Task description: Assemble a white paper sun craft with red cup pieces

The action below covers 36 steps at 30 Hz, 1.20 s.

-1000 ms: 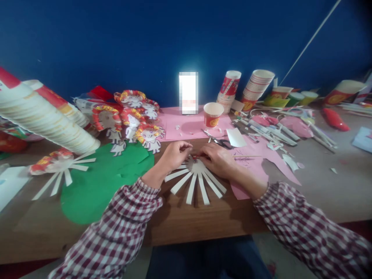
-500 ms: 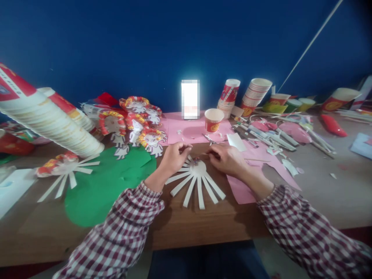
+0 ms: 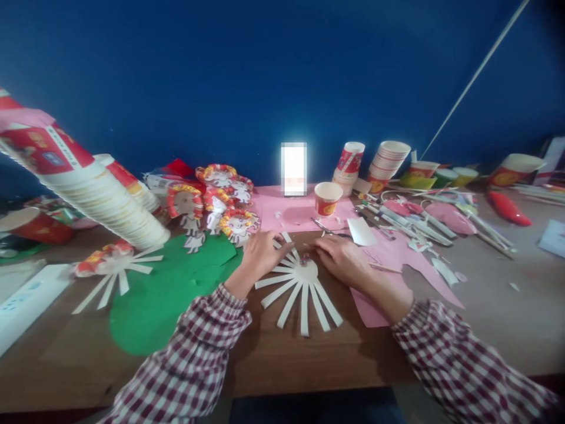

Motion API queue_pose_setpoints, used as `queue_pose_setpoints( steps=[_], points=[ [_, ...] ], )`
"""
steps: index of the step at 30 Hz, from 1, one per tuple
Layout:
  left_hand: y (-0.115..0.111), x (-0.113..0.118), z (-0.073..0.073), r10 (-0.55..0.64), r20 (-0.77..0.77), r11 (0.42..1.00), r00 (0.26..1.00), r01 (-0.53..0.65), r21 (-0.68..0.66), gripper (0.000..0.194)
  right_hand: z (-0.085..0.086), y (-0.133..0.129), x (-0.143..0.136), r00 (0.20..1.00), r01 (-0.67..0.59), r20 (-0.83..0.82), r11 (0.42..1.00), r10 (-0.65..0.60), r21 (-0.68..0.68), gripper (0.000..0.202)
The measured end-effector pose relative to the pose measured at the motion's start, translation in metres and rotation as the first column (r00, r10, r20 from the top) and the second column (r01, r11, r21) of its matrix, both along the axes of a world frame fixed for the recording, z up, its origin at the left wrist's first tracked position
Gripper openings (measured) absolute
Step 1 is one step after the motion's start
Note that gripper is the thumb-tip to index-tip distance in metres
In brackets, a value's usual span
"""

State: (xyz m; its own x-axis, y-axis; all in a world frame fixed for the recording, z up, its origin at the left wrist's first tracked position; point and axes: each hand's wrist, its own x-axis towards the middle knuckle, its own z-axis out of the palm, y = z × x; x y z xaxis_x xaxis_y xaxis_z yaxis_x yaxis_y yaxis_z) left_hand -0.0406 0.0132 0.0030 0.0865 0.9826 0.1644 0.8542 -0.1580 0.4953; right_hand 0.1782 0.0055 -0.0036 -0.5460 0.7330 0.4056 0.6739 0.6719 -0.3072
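A paper cup cut into white strips (image 3: 305,272) lies spread out like rays on the brown table, with a small dark reddish mark near the top of its round centre. My left hand (image 3: 261,254) is at its upper left, fingers bent over the upper strips; what its fingertips hold, if anything, is too small to name. At the upper right, my right hand (image 3: 342,259) has its fingers curled together near the round centre, and their grip is not clear. Scissors (image 3: 326,228) lie just beyond my right hand.
Paper lion figures (image 3: 238,227) stand beside green paper (image 3: 168,294) on the left. A long cup stack (image 3: 101,194) leans there. One cup (image 3: 328,199) sits on pink paper (image 3: 282,215). Markers (image 3: 412,218) and scraps lie right, near a red tube (image 3: 509,208).
The view has shifted, so the scene sits lower in the picture. My left hand's fingers have come down over the upper strips, and my right hand lies flatter by the centre.
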Motion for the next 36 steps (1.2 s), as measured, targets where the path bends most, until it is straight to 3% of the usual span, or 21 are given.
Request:
queue_pose_setpoints(
  steps=[5,11,18,31,36],
  points=[
    [-0.0013,0.0046,-0.0040,-0.005,0.027,1.000,1.000,0.005,-0.005,0.030,0.0001,-0.0028,-0.0024,0.999,-0.038,-0.006,0.999,0.038,-0.008,0.017],
    [0.0011,0.0047,-0.0061,-0.126,0.189,0.992,0.974,0.128,-0.001,0.019,-0.0043,-0.0020,-0.0027,0.998,-0.050,-0.034,0.999,0.050,0.009,0.021],
    [0.0000,0.0059,-0.0065,-0.256,0.303,0.964,0.918,0.265,0.013,0.021,-0.0029,-0.0021,-0.0023,0.996,-0.041,-0.074,0.999,0.041,-0.004,0.022],
    [0.0014,0.0086,-0.0052,-0.226,0.438,0.954,0.870,0.288,-0.079,0.030,-0.0014,-0.0048,-0.0044,0.993,-0.100,-0.057,0.995,0.102,0.027,0.019],
    [0.0011,0.0076,-0.0011,-0.238,0.451,0.951,0.860,0.301,-0.071,0.021,-0.0016,-0.0051,-0.0050,0.992,-0.108,-0.068,0.994,0.109,0.009,0.018]
  ],
)
